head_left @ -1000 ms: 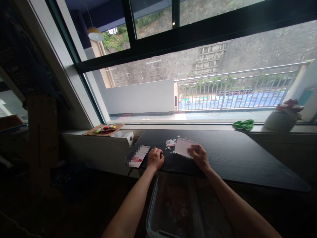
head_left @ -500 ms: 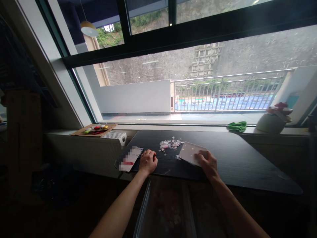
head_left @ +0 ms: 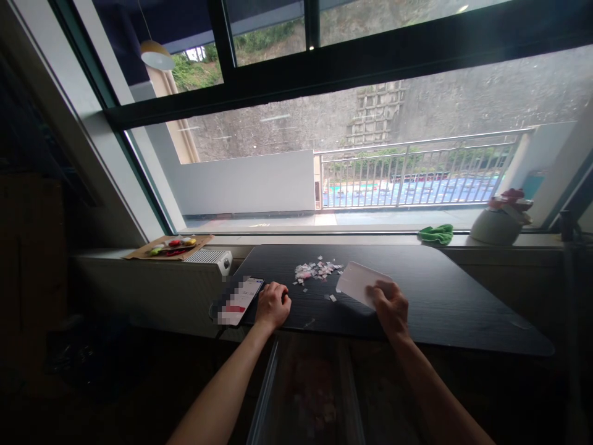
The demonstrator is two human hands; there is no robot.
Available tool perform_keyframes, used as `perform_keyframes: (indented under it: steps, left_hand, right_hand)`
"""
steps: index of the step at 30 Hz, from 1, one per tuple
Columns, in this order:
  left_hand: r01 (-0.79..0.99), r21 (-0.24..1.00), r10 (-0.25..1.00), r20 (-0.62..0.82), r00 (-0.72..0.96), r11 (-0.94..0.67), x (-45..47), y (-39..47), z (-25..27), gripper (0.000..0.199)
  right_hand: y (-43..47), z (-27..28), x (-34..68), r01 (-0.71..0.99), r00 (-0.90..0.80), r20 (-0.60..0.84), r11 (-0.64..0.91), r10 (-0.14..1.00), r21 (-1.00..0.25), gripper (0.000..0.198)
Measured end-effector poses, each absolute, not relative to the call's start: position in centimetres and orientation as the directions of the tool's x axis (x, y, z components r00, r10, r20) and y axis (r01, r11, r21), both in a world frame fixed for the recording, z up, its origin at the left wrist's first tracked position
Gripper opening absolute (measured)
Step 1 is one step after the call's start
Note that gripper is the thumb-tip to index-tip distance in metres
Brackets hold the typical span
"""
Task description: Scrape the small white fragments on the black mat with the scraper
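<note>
My right hand (head_left: 393, 304) grips a pale card (head_left: 359, 281) over the black table (head_left: 445, 303), right of the scraps (head_left: 315, 270), covering one corner. My left hand (head_left: 273, 304) curls loosely beside the part-blurred phone (head_left: 245, 300); I can't tell what's beneath.

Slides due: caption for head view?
Right hand holds pale card beside scraps on dark table; left hand near phone.

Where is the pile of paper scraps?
In the head view, the pile of paper scraps lies on the black table, left of the card in the right hand.
</note>
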State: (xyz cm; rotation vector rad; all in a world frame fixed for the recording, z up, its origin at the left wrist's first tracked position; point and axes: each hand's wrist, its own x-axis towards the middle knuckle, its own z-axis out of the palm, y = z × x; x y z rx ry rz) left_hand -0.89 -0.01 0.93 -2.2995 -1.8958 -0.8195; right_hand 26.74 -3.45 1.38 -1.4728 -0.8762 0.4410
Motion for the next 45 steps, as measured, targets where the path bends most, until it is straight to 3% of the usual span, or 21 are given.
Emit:
perform_keyframes:
  steps: [6,13,27,35,45]
  left_hand:
    - [0.921,0.296,0.896,0.431,0.108,-0.253,-1.0,0.1,0.8,0.014]
    - [0.917,0.299,0.891,0.439,0.112,-0.262,-1.0,0.0,0.8,0.013]
    - [0.924,0.282,0.889,0.445,0.113,-0.259,-1.0,0.0,0.9,0.014]
    - [0.928,0.261,0.882,0.455,0.125,-0.266,-1.2,0.3,0.8,0.015]
    - [0.923,0.24,0.858,0.49,0.154,-0.303,-1.8,0.7,0.3,0.018]
  right_hand:
    - [-3.8,1.5,26.7,0.252,0.6,0.235,0.097,0.764,-0.963,0.027]
    - [-3.9,1.6,26.7,0.288,0.669,0.24,0.053,0.703,-0.956,0.03]
    - [-4.9,1.8,28.7,0.29,0.58,0.193,0.02,0.791,-0.957,0.027]
    - [-6.9,3.8,32.5,0.223,0.482,0.003,-0.119,0.876,-0.968,0.019]
    - [-6.1,4.2,34.4,0.058,0.332,-0.081,-0.106,0.94,-0.993,0.017]
